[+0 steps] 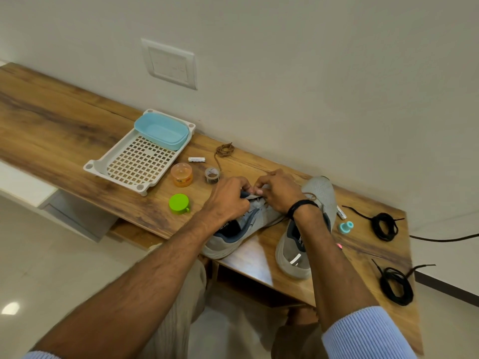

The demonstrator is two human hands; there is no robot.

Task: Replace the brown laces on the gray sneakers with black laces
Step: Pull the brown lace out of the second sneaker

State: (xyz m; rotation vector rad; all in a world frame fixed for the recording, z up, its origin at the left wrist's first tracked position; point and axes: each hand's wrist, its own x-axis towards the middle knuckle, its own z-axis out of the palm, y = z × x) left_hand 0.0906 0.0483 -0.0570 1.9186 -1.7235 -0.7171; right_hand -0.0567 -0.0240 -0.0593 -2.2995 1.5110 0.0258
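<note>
head view: two gray sneakers on a wooden table (77, 120), heels toward the camera. left sneaker (233, 231) lying at the middle of the frame, right sneaker (308, 229) just beside it at 3 o'clock, a brown lace (309, 196) showing on its top. left hand (229, 200) curled over the left sneaker's tongue area, fingers pinched narrow on something there, what exactly cannot tell. right hand (278, 191) close at 3 o'clock of the left hand, fingertips pinched together at the same spot, almost touching the other hand; dark band on that wrist. loose brown lace (224, 151) coiled at 12 o'clock of the hands, near the wall. two coiled black laces well apart from the sneakers: one (383, 226) at 3 o'clock, the other (396, 286) at 4 o'clock near the table edge. white tray (103, 167) with a blue box (162, 130) at 10 o'clock; orange jar (182, 174) and green lid (178, 203) at 9 o'clock of the hands.
</note>
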